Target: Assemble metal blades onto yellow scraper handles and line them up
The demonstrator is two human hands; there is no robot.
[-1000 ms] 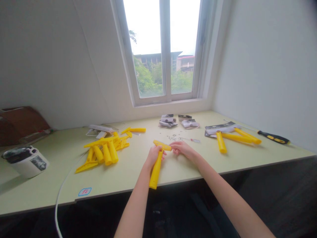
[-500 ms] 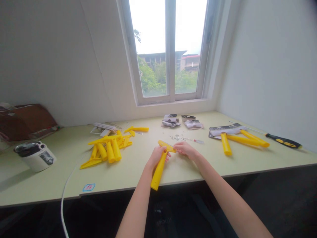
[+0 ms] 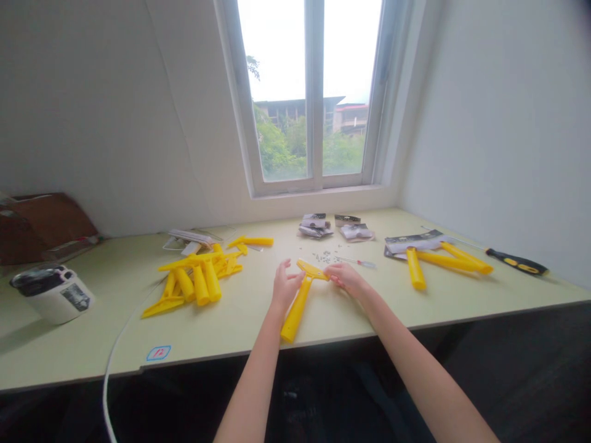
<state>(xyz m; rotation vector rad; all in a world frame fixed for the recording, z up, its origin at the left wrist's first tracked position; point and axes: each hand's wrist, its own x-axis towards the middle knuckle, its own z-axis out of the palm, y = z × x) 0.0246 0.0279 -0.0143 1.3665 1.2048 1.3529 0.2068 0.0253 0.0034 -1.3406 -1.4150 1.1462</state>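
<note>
A yellow scraper-like tool (image 3: 296,312) lies near the table's front edge, its wide head pointing away and its handle toward me. My right hand (image 3: 344,278) pinches the right end of its head. Beside the left end of the head is my left hand (image 3: 285,287), its fingers apart and the thumb close to the tool. Small metal screws (image 3: 325,256) are scattered just beyond the hands, with a small screwdriver (image 3: 364,264) to their right.
A pile of yellow parts (image 3: 198,280) lies left, behind a white cable (image 3: 115,347). Packets (image 3: 314,225) lie near the window. At right are finished-looking yellow tools (image 3: 416,271) and a black-yellow screwdriver (image 3: 519,263). A white mug (image 3: 60,298) stands far left.
My left hand has let go of the yellow tool and its fingers have spread. The tool's handle end has shifted slightly away from me. The view has shifted a little to the right.
</note>
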